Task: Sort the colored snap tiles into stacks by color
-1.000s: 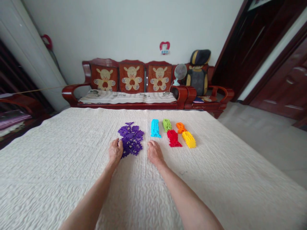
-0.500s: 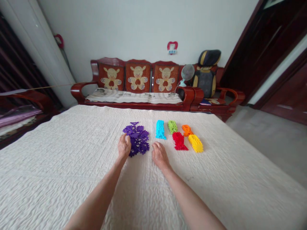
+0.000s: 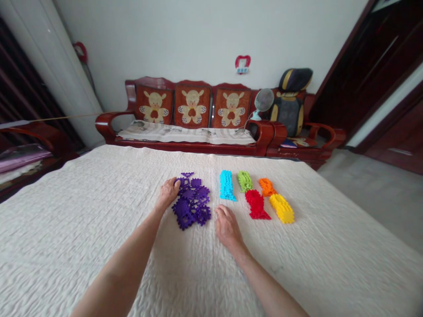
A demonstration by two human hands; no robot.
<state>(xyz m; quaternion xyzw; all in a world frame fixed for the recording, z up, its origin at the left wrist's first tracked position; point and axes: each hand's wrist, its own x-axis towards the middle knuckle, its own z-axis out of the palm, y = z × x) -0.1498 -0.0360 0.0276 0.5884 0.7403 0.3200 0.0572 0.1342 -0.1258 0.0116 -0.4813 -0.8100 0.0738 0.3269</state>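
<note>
A loose heap of purple plastic pieces (image 3: 192,201) lies on a cream quilted cover (image 3: 82,229). My left hand (image 3: 168,193) rests at the heap's left edge, fingers curled and touching the pieces. Just right of the heap's near end, my right hand (image 3: 227,228) lies palm down on the cover with its fingers loosely bent, holding nothing. To the right of the heap are neat stacks: blue (image 3: 226,185), green (image 3: 245,181), orange (image 3: 267,186), red (image 3: 257,204) and yellow (image 3: 282,208).
A dark red wooden sofa (image 3: 185,114) with bear-print cushions stands behind the cover. A small fan (image 3: 262,103) and a black and yellow bag (image 3: 289,99) sit at its right end. Dark wooden doors (image 3: 380,75) are on the right.
My left hand has slid from the heap's near end up along its left side to the far part. My right hand has stayed near the heap's right side. The view has shifted.
</note>
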